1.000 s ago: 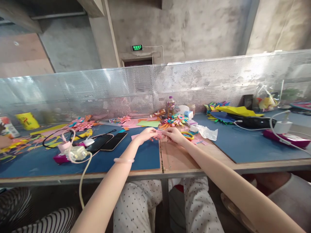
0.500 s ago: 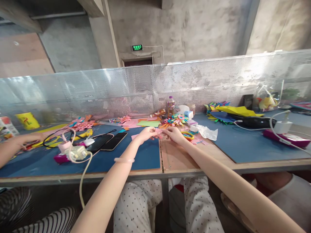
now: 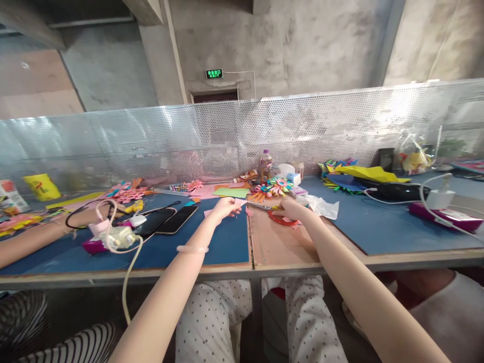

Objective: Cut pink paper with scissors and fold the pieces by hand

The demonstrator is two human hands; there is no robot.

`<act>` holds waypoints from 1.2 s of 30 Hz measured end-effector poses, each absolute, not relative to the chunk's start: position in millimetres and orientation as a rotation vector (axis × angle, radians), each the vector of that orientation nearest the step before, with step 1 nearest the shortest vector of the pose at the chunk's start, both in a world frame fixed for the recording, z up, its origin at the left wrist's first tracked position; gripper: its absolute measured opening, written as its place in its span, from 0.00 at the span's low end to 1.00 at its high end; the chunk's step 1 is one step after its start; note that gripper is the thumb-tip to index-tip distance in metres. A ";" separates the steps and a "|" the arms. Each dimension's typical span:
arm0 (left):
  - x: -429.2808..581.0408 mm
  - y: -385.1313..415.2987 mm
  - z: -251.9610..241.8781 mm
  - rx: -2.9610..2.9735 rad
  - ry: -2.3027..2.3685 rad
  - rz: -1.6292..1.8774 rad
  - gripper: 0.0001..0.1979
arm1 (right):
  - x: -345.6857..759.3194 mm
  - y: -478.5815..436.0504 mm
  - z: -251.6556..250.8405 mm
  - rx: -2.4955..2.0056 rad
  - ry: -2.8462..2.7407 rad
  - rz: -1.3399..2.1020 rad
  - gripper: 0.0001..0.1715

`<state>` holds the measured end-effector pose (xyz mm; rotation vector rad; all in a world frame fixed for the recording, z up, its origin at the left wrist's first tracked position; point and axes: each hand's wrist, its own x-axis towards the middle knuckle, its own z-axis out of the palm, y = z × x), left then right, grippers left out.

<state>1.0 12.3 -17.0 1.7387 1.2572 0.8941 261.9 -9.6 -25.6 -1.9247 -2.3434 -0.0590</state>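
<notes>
Over the middle of the table, my left hand (image 3: 226,207) is closed in a pinch on a small piece of pink paper (image 3: 238,202). My right hand (image 3: 293,209) grips a pair of scissors (image 3: 283,219) by red and yellow handles. Their blades (image 3: 257,205) point left toward the paper; I cannot tell whether they touch it. A pink scrap (image 3: 248,212) lies just below the blades. Colourful paper flowers (image 3: 278,186) lie behind my right hand, and green paper (image 3: 231,192) lies behind my left.
At left are a phone (image 3: 177,220), a power strip (image 3: 94,246) with cables, and another person's arm (image 3: 41,239). A drink bottle (image 3: 265,166) stands at the back before a perforated metal screen (image 3: 151,146). Crumpled white plastic (image 3: 323,206) lies to the right.
My right hand has left the pink paper, moved right and picked up the scissors. My left hand stays almost in place with the paper. The other person's arm at left has reached farther right.
</notes>
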 end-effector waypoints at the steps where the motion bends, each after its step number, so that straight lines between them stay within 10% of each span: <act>1: 0.9 12.4 -17.1 1.740 1.254 0.889 0.09 | 261.7 -9.3 -26.4 -1.900 -2.374 -0.077 0.24; 36: 10.0 0.0 -11.9 1.494 0.672 0.575 0.17 | 197.4 -12.5 -42.2 -1.058 -1.620 1.004 0.13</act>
